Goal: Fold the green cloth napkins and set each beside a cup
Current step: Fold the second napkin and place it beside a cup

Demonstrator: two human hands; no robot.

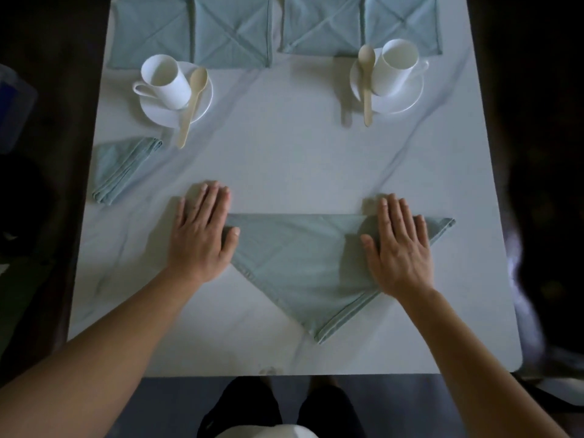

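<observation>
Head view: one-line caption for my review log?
Left hand and right hand press a triangle-folded green napkin on the table.

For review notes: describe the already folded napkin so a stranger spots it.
On the marble table, look near the left edge, nearer than the left cup. The folded napkin there is a small layered bundle; the other napkins lie flat.

Single head-worn view, wide-angle, looking steeply down and forward over the table [284,159]; near edge close below, far edge cut off at top.
</observation>
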